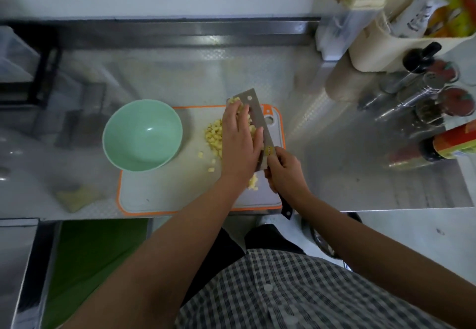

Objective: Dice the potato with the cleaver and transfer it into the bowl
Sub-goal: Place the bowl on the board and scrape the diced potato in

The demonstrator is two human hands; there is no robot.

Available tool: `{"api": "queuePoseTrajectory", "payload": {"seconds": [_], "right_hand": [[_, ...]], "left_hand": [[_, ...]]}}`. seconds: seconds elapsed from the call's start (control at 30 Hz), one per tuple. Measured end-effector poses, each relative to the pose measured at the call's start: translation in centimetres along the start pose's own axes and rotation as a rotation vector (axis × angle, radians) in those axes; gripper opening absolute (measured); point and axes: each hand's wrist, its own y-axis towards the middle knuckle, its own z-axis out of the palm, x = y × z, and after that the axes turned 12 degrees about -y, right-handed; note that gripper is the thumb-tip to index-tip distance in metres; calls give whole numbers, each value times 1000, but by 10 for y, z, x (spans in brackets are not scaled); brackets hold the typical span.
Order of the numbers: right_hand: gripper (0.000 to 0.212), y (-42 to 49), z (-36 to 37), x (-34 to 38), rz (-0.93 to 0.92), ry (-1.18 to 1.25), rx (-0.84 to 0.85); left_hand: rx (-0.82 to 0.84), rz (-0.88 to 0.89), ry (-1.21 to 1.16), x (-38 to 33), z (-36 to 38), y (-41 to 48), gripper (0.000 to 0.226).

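Note:
Diced potato (215,135) lies in a yellow heap on the white, orange-rimmed cutting board (164,192), with a few loose cubes nearer me. My left hand (239,143) lies flat, fingers straight, over the dice and against the flat of the cleaver (257,112). Some cubes sit on the blade near its far tip. My right hand (286,171) grips the cleaver's dark handle at the board's right side. The pale green bowl (142,135) stands empty on the board's left end, beside the heap.
Potato peelings (77,196) lie on the steel counter left of the board. Spice jars and bottles (435,97) crowd the right side under a cream rack (386,45). A raised steel ledge (180,32) runs along the back. The counter's front edge is just below the board.

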Motion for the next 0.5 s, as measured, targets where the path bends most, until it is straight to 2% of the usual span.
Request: {"api": "queuePoseTrajectory", "payload": {"seconds": [0.17,0.37,0.5], "right_hand": [[31,7,33,43,-163,-89,28],[31,9,91,93,-256,-68,137],[19,14,125,109,-341,-182,116]], "left_hand": [[-137,-9,49,13,-58,14,46],[-240,-93,102,49,-125,23,48],[-242,-180,59,68,-154,25,52]]}}
